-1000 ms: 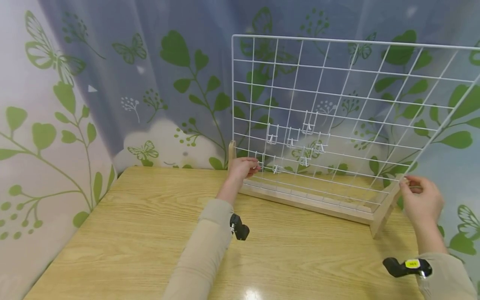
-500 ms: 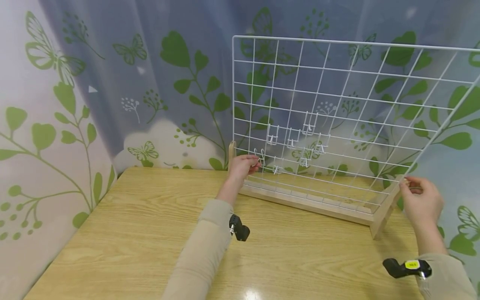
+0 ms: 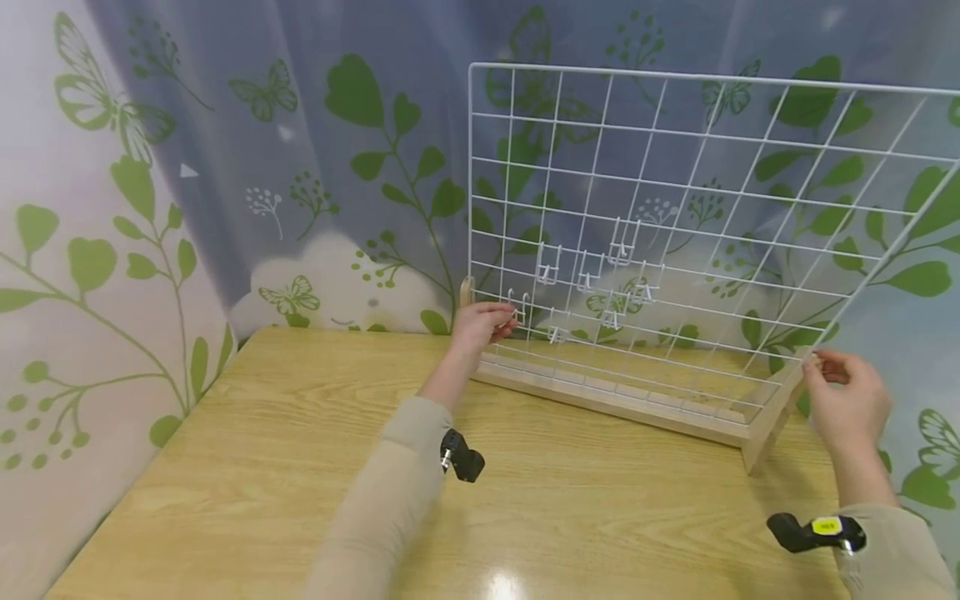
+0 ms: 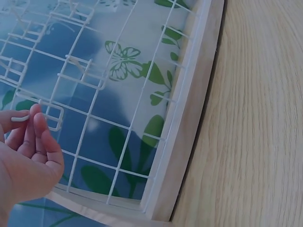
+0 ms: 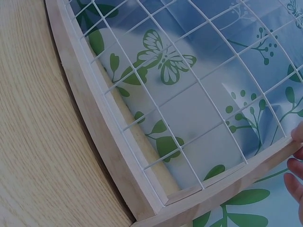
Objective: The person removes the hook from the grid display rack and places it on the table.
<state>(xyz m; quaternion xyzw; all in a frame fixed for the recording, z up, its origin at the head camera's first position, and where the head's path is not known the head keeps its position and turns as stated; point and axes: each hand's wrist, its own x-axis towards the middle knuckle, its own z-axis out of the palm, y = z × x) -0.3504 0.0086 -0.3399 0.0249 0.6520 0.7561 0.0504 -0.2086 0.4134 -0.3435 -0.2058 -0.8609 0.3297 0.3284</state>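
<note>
My left hand (image 3: 480,330) pinches a white wire hook (image 4: 57,118) between thumb and fingers, at the lower left of a white wire grid panel (image 3: 712,77). The hook's two bent tips show above the fingers in the head view. Whether it touches the grid wires, I cannot tell. Slotted into a wooden stand (image 3: 615,402), the panel stands upright. At the stand's right end, my right hand (image 3: 851,404) grips the top of the wooden side piece (image 5: 265,158) beside the panel's edge; its fingers are partly cut off in the right wrist view.
Several similar white hooks (image 3: 620,252) hang on the grid's lower left half, the closest one (image 3: 556,335) just right of my left hand. The stand rests on a wood-grain table (image 3: 300,467). A patterned curtain (image 3: 360,200) hangs close behind it.
The hook in my left hand has tilted and shifted slightly, its tips showing more clearly. My left forearm has moved a little left. The right hand keeps its grip. The head view has shifted slightly.
</note>
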